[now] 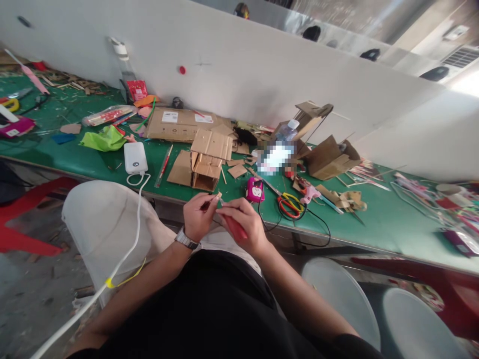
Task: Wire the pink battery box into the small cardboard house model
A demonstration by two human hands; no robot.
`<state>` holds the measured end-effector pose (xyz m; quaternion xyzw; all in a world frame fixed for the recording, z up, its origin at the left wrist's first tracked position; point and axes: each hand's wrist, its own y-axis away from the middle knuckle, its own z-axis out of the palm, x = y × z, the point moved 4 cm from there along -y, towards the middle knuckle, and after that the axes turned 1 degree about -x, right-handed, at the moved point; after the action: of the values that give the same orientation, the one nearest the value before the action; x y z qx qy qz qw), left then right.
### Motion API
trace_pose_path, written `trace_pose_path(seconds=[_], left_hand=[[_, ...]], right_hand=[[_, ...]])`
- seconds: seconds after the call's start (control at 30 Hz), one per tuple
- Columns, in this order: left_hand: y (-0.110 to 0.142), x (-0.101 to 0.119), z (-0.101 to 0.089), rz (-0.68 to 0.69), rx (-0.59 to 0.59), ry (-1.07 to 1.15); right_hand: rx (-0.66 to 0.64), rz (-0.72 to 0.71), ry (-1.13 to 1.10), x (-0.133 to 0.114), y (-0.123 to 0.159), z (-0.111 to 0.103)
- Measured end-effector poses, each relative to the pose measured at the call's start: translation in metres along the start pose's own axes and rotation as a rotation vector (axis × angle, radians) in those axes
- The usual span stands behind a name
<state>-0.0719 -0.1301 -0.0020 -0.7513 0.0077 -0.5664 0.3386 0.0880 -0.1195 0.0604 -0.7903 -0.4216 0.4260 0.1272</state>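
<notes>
Just off the table's front edge, my left hand (197, 215) is closed in a pinch on a small tan cardboard piece (219, 195). Something dark red shows between its fingers, too small to name. My right hand (247, 222) is wrapped round a red utility knife (236, 228), whose thin metal tip points at the left fingertips. The two hands are close together, fingertips nearly meeting. Right behind them on the table stands a folded cardboard box structure (209, 162), its front opening facing me.
The green table (224, 192) bears a white power bank (135, 158) with a cable, a pink socket block (255, 190), scissors (290, 206), a pink glue gun (310, 193), a lit phone (277, 157) and a cardboard box (333, 157). White stools (340, 299) stand at the right.
</notes>
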Motion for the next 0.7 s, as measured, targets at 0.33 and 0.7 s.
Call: trace_pose_path(seconds=[0.33, 0.7], left_hand=[[0.002, -0.003, 0.003, 0.023, 0.013, 0.016], [0.004, -0.001, 0.004, 0.078, 0.025, -0.002]], right_hand=[[-0.218, -0.123, 0.038, -0.002, -0.008, -0.007], [0.080, 0.128, -0.074, 0.008, -0.005, -0.006]])
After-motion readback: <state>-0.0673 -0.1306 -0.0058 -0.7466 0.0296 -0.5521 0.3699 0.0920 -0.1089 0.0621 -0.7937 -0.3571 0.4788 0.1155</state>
